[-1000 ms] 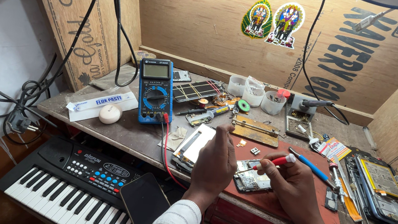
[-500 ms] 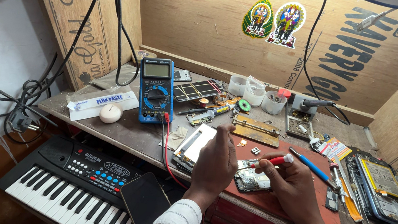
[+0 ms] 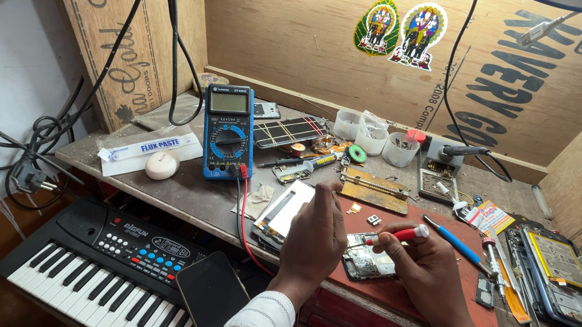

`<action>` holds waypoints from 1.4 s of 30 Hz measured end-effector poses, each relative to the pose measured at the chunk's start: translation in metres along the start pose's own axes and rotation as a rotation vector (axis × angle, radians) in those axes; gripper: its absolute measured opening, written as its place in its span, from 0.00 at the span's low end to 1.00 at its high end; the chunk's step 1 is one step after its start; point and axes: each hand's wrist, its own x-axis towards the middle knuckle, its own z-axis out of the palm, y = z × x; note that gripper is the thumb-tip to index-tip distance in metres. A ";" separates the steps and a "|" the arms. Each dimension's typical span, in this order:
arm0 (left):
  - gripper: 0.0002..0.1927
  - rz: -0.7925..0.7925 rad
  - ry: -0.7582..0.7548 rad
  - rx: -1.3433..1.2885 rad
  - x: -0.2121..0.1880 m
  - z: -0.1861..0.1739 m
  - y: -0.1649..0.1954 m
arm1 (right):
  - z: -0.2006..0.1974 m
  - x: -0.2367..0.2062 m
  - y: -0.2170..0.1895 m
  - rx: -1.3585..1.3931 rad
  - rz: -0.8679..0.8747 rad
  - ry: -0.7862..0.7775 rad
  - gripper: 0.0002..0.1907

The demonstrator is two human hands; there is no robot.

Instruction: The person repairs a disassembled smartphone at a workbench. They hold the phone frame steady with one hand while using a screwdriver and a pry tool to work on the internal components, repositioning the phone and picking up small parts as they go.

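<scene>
Phone board [image 3: 366, 261] between both hands; multimeter [image 3: 229, 132] and keyboard [image 3: 111, 271] nearby.

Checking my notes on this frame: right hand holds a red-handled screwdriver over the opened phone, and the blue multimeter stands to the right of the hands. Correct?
One slip: the blue multimeter stands to the left of the hands, behind them on the bench, not to the right. The head view shows it. The rest holds: the right hand holds the red-handled screwdriver over the opened phone.
</scene>
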 end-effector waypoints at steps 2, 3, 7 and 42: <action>0.11 0.011 0.011 -0.003 0.000 0.000 0.000 | 0.000 0.000 0.000 0.004 0.013 0.001 0.10; 0.11 0.016 0.016 -0.005 0.000 0.000 0.000 | 0.000 0.000 0.000 0.005 0.020 0.002 0.10; 0.11 -0.005 0.003 0.011 0.000 0.000 -0.001 | 0.000 0.000 0.000 0.001 -0.016 -0.009 0.10; 0.11 -0.013 -0.029 0.023 -0.001 0.000 -0.001 | -0.001 0.001 0.004 -0.019 -0.081 -0.009 0.10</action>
